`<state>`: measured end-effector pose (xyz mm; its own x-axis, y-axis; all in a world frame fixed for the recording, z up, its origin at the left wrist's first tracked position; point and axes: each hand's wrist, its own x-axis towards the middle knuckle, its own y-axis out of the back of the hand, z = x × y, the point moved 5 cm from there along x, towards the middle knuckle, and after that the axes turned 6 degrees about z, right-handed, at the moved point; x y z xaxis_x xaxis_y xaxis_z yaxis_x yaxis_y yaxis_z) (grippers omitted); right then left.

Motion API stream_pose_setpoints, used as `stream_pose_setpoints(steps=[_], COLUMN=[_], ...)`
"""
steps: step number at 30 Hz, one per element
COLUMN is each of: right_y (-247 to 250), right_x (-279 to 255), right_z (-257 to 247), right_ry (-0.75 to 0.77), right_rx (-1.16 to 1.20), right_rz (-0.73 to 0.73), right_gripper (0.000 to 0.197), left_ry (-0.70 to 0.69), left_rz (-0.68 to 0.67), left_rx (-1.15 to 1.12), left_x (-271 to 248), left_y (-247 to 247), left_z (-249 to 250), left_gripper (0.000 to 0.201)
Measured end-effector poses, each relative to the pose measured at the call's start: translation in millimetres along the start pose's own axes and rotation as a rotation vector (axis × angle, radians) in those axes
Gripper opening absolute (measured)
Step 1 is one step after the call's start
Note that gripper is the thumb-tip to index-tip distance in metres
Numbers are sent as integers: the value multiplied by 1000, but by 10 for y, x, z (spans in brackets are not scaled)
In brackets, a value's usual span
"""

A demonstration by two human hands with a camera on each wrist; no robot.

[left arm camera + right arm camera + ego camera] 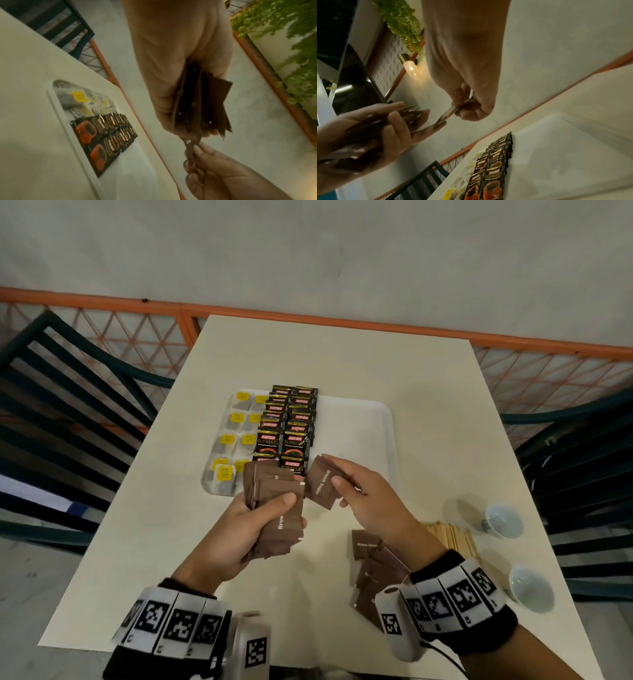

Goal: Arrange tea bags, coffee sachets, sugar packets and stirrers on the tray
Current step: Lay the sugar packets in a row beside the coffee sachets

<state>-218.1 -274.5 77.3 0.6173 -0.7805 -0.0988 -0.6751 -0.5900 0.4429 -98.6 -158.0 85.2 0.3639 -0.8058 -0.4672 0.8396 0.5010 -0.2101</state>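
Observation:
My left hand (260, 518) grips a stack of brown sugar packets (279, 508) above the table's near half, just short of the white tray (363, 419). My right hand (346, 487) pinches a single brown sugar packet (322, 484) beside that stack, over the tray's near edge. On the tray lie tea bags (236, 440) with yellow tags at the left and black coffee sachets (287, 426) in two rows beside them. More sugar packets (370, 570) and wooden stirrers (452, 537) lie on the table under my right forearm. The left wrist view shows the gripped stack (202, 102).
Two white cups (503, 520) (531, 589) stand at the table's right edge. Dark slatted chairs (68, 392) flank the white table (342, 361) on both sides. An orange lattice railing (308, 320) runs behind the far edge. The tray's right half is bare.

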Motion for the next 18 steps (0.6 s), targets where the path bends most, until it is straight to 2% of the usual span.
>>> stream_pose_setpoints(steps=[7,8,10,12,13,16,18], right_y=[-208,-228,-216,-220,-272,-513,-567], right_x=[214,279,425,517,542,578,659], right_z=[-271,-312,-369,-374,-353,-275,-223], right_ry=[69,81,94,22,-50,-231,-324], right_rx=[-242,-226,-116,33,68,106,303], right_rz=[-252,-223,-45,121,130,-11,-6], right_gripper=[62,60,51,39,33,13,10], left_ry=[9,6,-7,-50,-69,-99,-90], left_rz=[-100,-90,-59,-51,-54,-43,-37], left_rx=[80,58,-35,-140,-184,-272,-284], left_x=[203,241,330,419,464,607,698], left_y=[221,263,362,445,478,543,556], left_z=[141,159,204,269,303,372,374], left_gripper=[14,14,18,20,23,32,31])
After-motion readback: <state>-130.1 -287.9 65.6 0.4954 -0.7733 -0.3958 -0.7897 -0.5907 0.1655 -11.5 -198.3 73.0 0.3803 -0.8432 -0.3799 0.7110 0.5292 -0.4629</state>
